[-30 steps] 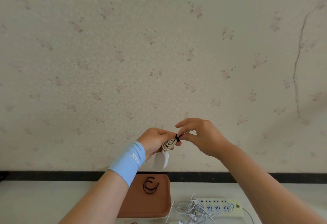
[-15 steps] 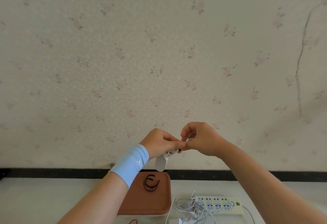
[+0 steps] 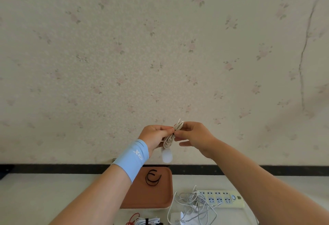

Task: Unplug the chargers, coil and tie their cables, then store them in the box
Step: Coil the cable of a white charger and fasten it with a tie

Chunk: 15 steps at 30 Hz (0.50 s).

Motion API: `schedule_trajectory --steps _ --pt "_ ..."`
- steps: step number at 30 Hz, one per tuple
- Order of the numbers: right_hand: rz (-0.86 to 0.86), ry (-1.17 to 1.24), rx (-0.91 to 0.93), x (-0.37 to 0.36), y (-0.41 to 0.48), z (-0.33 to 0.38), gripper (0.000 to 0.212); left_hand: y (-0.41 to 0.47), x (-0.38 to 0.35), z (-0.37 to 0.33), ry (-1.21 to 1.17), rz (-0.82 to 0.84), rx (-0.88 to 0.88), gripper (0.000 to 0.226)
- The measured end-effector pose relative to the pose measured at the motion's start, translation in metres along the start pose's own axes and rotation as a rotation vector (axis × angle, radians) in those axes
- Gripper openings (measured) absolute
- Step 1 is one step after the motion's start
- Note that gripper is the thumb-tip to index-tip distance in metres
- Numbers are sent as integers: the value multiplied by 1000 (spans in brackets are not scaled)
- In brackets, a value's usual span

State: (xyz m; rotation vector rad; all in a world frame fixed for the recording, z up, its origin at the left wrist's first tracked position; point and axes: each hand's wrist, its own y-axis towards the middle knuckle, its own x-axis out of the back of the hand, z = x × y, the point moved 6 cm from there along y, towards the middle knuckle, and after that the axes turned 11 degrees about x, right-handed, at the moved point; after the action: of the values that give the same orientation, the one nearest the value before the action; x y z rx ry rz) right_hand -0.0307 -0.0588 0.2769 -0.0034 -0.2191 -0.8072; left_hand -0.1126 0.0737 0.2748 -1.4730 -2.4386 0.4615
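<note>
Raised in front of the wall, my left hand [image 3: 155,136] grips a coiled white cable [image 3: 171,135] at its middle. Its white charger plug [image 3: 167,155] hangs below the coil. My right hand [image 3: 193,136] pinches the same coil from the right, with the upper loops sticking out above the fingers. A brown tray [image 3: 160,198] on the table below holds black ties [image 3: 152,177]. Loose white cables [image 3: 192,204] with a charger [image 3: 176,218] lie tangled beside a pale power strip [image 3: 223,198].
A tied bundle of white cable with a red cable [image 3: 142,221] lies at the bottom edge, in front of the tray. The white table [image 3: 44,198] runs along a flowered wall with a black strip at its base.
The coil has turned more upright and its loops now show above my fingers. Both hands have shifted slightly; the black tie seen on the coil a second ago is hidden.
</note>
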Motion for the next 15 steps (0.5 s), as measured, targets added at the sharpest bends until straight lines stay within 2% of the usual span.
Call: schedule_trajectory --steps 4,6,8,12,13,15 --pt "-9 -97 50 -8 0 -2 12 1 11 3 209 -48 -57 10" --pt "-22 -59 72 -16 1 -1 14 -1 20 2 208 -105 -100 9" --pt "54 -20 35 -28 3 -6 27 -4 29 6 64 -112 -99 9" --pt "427 -144 -20 -68 -1 -33 46 -6 36 23 -297 -31 -12 18" --pt "441 -196 -21 -74 -1 -39 43 -5 38 30 -364 -26 7 22" --pt "354 -223 -7 -79 2 -48 29 -1 44 43 -462 -18 28 28"
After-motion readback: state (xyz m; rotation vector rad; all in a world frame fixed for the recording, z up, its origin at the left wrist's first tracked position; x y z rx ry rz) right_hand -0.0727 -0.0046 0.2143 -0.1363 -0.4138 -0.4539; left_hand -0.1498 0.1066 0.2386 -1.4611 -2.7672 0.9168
